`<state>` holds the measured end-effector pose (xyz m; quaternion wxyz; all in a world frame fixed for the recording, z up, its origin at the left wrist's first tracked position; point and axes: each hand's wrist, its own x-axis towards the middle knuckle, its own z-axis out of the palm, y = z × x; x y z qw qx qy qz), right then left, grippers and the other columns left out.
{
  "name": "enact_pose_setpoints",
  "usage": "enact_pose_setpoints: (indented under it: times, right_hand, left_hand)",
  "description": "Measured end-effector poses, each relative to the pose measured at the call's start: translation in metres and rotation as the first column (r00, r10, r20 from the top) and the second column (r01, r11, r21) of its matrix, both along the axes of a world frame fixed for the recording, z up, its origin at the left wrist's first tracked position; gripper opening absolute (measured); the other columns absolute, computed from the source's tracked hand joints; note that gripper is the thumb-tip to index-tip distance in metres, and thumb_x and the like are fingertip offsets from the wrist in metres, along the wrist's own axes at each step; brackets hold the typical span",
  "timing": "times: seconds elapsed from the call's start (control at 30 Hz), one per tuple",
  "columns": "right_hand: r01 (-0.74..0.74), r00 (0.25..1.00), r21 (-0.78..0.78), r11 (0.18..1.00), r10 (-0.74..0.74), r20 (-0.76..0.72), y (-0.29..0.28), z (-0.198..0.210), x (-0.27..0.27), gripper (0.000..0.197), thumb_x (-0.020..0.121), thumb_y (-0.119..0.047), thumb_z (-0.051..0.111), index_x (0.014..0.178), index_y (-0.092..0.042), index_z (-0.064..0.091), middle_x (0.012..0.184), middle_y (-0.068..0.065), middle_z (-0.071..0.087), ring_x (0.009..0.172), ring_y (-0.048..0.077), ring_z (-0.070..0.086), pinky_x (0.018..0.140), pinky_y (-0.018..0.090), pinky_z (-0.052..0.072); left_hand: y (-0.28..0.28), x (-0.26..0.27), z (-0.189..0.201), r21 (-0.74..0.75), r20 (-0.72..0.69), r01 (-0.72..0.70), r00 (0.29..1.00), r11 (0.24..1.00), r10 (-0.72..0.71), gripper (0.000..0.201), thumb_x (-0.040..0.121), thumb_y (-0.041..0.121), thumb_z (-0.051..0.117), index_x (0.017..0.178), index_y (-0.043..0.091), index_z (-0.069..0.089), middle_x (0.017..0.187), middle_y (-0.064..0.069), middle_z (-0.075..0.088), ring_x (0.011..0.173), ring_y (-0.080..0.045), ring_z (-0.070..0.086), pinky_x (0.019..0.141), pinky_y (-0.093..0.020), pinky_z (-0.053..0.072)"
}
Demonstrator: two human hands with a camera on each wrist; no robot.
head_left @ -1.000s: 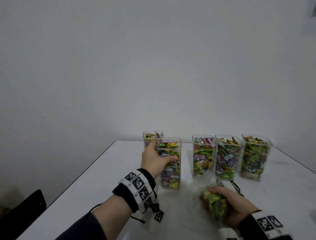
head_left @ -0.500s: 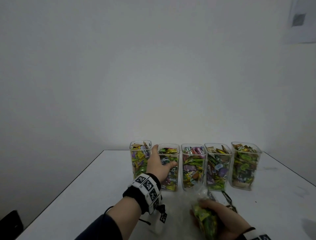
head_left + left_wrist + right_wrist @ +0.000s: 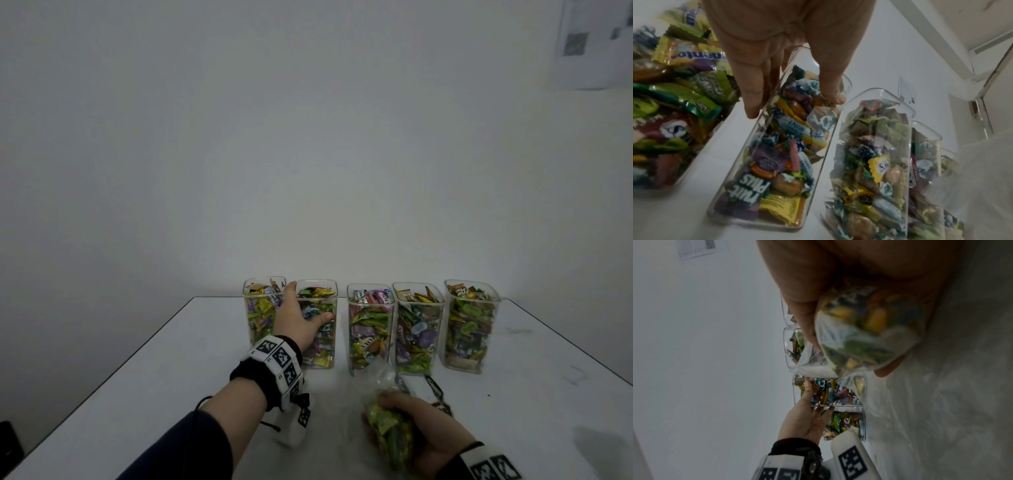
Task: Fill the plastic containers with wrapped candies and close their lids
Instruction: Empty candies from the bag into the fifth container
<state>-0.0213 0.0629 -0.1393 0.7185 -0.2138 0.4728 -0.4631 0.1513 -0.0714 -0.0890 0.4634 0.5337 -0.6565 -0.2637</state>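
White counter (image 3: 144, 383) against a plain wall carries five clear containers in a row, all lidless, packed w/ wrapped candies. Left hand (image 3: 298, 322) grips the 2nd container from left (image 3: 320, 356): thumb on its front face, fingers down its left side, btwn it and the leftmost container (image 3: 260, 308). 3rd container (image 3: 370, 325) stands just right of the held one. Right hand (image 3: 424, 428), near counter's front edge, has its grip closed round a clear plastic bag of candies (image 3: 390, 431).
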Motion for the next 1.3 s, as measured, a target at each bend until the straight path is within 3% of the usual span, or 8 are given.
enact_pose_setpoints:
  times: [0.17,0.27,0.4,0.5,0.63,0.83,1.07,1.3]
  right_hand:
    - [0.031,0.999,-0.01,0.999,-0.031,0.043,0.004,0.0,0.001,0.04,0.069,0.0,0.066,0.108,0.005,0.057,0.083,0.025,0.064,0.07,0.035,0.061,0.058,0.04,0.055]
    - [0.017,0.999,-0.003,1.0,-0.017,0.049,0.004,-0.003,0.001,0.033,0.083,-0.004,0.061,0.114,0.004,0.054,0.084,0.024,0.062,0.069,0.035,0.059,0.061,0.041,0.053]
    - [0.009,0.999,-0.012,1.0,-0.009,0.046,0.003,-0.005,0.0,0.037,0.083,-0.005,0.061,0.118,0.005,0.053,0.087,0.025,0.062,0.07,0.035,0.058,0.066,0.043,0.051]
    - [0.017,0.998,-0.013,1.0,-0.017,0.055,0.005,-0.002,0.0,0.037,0.085,-0.006,0.06,0.119,0.004,0.053,0.089,0.024,0.062,0.071,0.034,0.059,0.061,0.04,0.054]
    - [0.02,0.997,-0.023,1.0,-0.018,0.073,0.009,-0.001,0.001,0.033,0.087,-0.007,0.058,0.117,0.005,0.053,0.085,0.023,0.061,0.068,0.032,0.058,0.056,0.035,0.054]
    - [0.03,0.996,-0.022,0.999,-0.028,0.08,0.007,-0.002,0.002,0.036,0.085,-0.005,0.06,0.119,0.003,0.053,0.09,0.023,0.06,0.071,0.033,0.057,0.06,0.037,0.054]
    - [0.053,0.997,-0.022,0.998,-0.052,0.055,0.006,-0.005,0.002,0.034,0.084,-0.007,0.062,0.115,0.002,0.053,0.085,0.021,0.06,0.066,0.031,0.059,0.06,0.037,0.053]
    - [0.068,0.996,-0.044,0.997,-0.065,0.066,0.007,-0.003,0.003,0.008,0.087,-0.006,0.056,0.093,0.0,0.055,0.07,0.018,0.06,0.061,0.03,0.057,0.057,0.036,0.052]
  left_hand:
    - [0.013,0.006,0.014,-0.003,0.121,-0.055,0.991,0.999,0.054,0.101,0.074,0.038,0.078,0.15,0.015,0.016,0.147,-0.009,0.04,0.134,-0.025,0.039,0.106,-0.034,0.035]
    - [0.029,0.003,0.027,-0.154,0.141,-0.066,0.986,0.986,0.088,0.102,0.074,0.039,0.078,0.15,0.018,0.015,0.148,-0.009,0.038,0.135,-0.025,0.037,0.108,-0.037,0.035]
    - [0.044,-0.019,0.053,-0.23,0.203,0.129,0.976,0.965,-0.082,0.099,0.069,0.043,0.081,0.147,0.021,0.024,0.141,-0.002,0.042,0.129,-0.018,0.041,0.097,-0.027,0.035]
    - [0.037,-0.042,0.069,-0.083,0.396,0.24,0.899,0.967,-0.189,0.097,0.064,0.046,0.083,0.143,0.017,0.034,0.142,-0.004,0.041,0.128,-0.02,0.041,0.103,-0.033,0.039]
    - [0.019,-0.063,0.078,0.076,0.628,0.293,0.729,0.953,-0.274,0.105,0.061,0.048,0.084,0.145,0.013,0.031,0.147,-0.007,0.034,0.134,-0.024,0.036,0.11,-0.038,0.033]
    - [-0.002,-0.073,0.079,0.183,0.735,0.332,0.579,0.926,-0.353,0.103,0.065,0.052,0.081,0.146,0.015,0.03,0.151,-0.003,0.035,0.137,-0.022,0.035,0.109,-0.034,0.031]
    - [-0.003,-0.074,0.078,0.093,0.734,0.291,0.626,0.952,-0.263,0.095,0.052,0.055,0.086,0.13,0.012,0.052,0.129,-0.002,0.057,0.114,-0.02,0.054,0.09,-0.028,0.043]
    - [0.024,-0.055,0.1,-0.095,0.666,0.306,0.727,0.947,-0.167,0.1,0.048,0.057,0.086,0.13,0.013,0.052,0.126,-0.001,0.058,0.112,-0.02,0.054,0.093,-0.028,0.042]
